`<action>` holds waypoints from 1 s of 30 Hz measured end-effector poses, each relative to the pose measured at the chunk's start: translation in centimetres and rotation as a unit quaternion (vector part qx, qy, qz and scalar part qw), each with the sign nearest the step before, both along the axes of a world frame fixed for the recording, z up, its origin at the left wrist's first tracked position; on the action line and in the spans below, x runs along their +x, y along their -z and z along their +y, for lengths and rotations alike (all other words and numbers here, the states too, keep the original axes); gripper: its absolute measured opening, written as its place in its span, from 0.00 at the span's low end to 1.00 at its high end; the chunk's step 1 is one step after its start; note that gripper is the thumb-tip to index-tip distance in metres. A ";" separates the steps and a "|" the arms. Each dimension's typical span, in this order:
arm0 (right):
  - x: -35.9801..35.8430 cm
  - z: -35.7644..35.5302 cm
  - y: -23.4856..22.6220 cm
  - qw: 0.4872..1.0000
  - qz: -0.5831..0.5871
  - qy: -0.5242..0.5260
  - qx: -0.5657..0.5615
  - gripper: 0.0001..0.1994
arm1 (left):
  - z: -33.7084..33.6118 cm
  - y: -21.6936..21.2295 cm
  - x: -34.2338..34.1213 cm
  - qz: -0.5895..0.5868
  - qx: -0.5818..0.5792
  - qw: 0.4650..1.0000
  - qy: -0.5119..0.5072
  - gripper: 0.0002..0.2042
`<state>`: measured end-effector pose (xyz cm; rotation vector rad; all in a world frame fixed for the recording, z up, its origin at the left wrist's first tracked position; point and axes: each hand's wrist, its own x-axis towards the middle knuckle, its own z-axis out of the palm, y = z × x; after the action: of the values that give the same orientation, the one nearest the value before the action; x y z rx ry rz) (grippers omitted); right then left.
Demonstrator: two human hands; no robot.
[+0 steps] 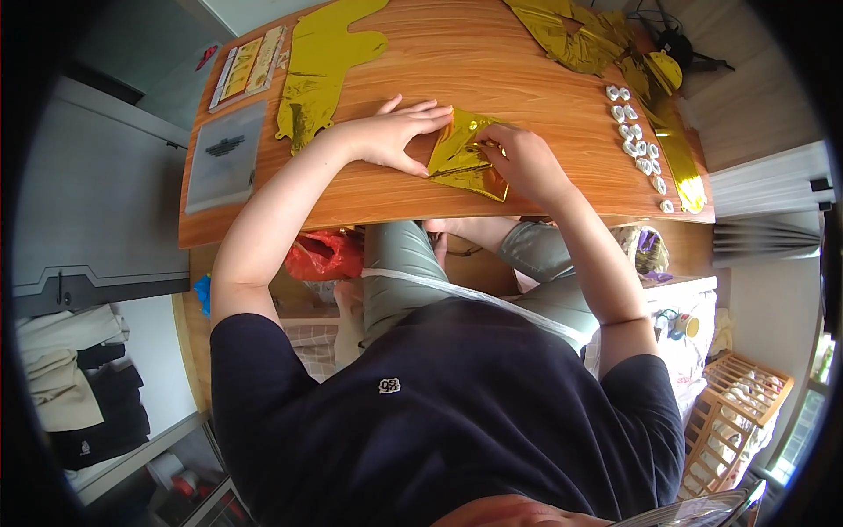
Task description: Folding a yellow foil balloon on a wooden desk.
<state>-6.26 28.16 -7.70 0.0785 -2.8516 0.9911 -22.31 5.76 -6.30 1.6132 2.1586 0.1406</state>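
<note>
A folded piece of shiny gold foil (463,171), which looks like a deflated foil balloon, lies near the front edge of the wooden table. My left hand (391,139) rests at its left side, fingers spread, with fingertips and thumb touching the foil's edge. On the other side my right hand (529,165) has its fingers curled and pinched at the foil's right part; the fingertips are partly hidden. Beyond my left forearm a larger flat gold foil balloon (327,57) is laid out on the table (439,53).
More crumpled gold foil (580,39) lies at the far right, and a gold strip (680,167) runs down the right edge. Several small white rolls (630,132) stand in rows beside it. At the left are a flat printed packet (250,68) and a clear plastic sleeve (206,180).
</note>
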 end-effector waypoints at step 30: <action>-0.6 0.0 0.4 0.997 -0.014 0.031 -0.067 0.12 | -0.3 4.2 12.5 0.160 0.228 0.959 -0.051 0.48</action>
<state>-6.88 28.11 -8.09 -0.0353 -2.7846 1.1767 -9.85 5.42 -10.55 1.8741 2.6032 0.4686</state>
